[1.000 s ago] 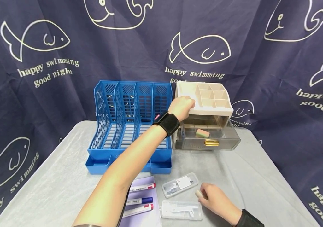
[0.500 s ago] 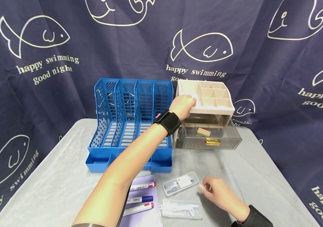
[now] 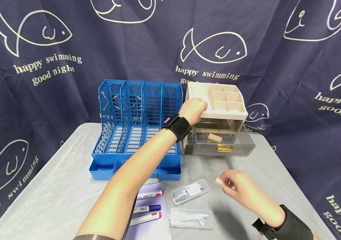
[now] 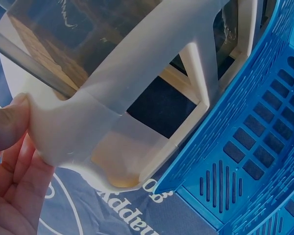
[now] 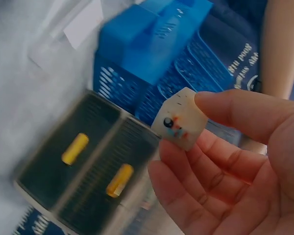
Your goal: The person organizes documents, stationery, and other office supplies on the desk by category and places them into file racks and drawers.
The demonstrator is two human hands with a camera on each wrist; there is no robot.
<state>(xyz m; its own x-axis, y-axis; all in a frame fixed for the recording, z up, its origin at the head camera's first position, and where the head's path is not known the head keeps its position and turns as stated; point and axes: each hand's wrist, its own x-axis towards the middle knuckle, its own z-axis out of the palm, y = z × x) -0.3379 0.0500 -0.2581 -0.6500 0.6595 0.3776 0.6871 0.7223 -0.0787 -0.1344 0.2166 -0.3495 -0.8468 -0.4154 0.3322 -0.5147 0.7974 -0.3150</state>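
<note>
My left hand [image 3: 193,111] grips the front left rim of the cream desk organizer [image 3: 224,115]; the left wrist view shows thumb and fingers on either side of that rim. Below the organizer's compartments, a smoky clear drawer [image 3: 239,150] with a gold handle [image 3: 224,148] stands pulled out. A pink and green block [image 3: 214,138], which looks like an eraser, lies inside it. Between thumb and fingers my right hand [image 3: 243,190] pinches a small white block [image 5: 179,120] with a printed pattern. That hand is above the table, in front of the drawer.
Left of the organizer stands a blue file rack [image 3: 137,156]. Two clear plastic cases [image 3: 189,192] lie near the front, one holding a compass-like tool. Several markers [image 3: 148,208] lie on a lilac tray or folder [image 3: 158,230], partly behind my left forearm.
My right hand has lifted from beside the clear cases and moved forward and right with the white block. The left hand keeps its grip on the organizer. The camera view has shifted slightly.
</note>
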